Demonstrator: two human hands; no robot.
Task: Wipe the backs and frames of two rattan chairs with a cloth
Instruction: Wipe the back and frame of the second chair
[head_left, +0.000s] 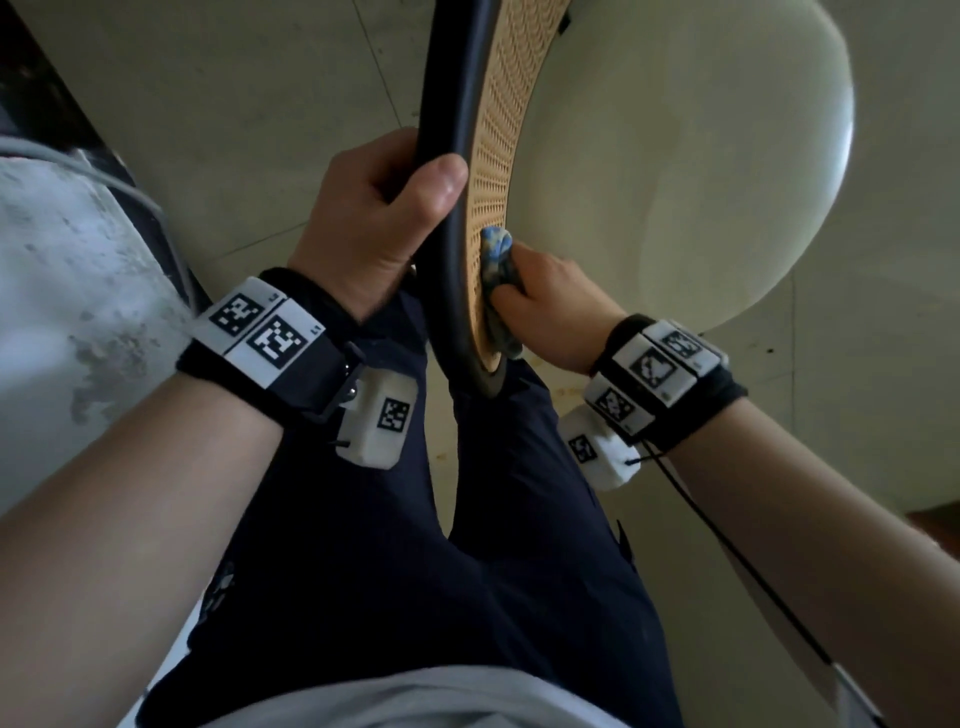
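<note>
We think this is a room in a home or a small eating place. We see a chair (498, 171) with a dark frame and a woven rattan back, and a round pale seat (701, 156) in front of it. The floor (249, 145) has big plain tiles with thin lines between them. At the left is something grey and stained (67, 291), and we cannot tell what.

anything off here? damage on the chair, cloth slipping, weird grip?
Nothing stands out. The left hand grips the dark frame, and the right hand presses the blue cloth against the rattan back. The visible weave looks intact; the cloth is bunched but held.
</note>
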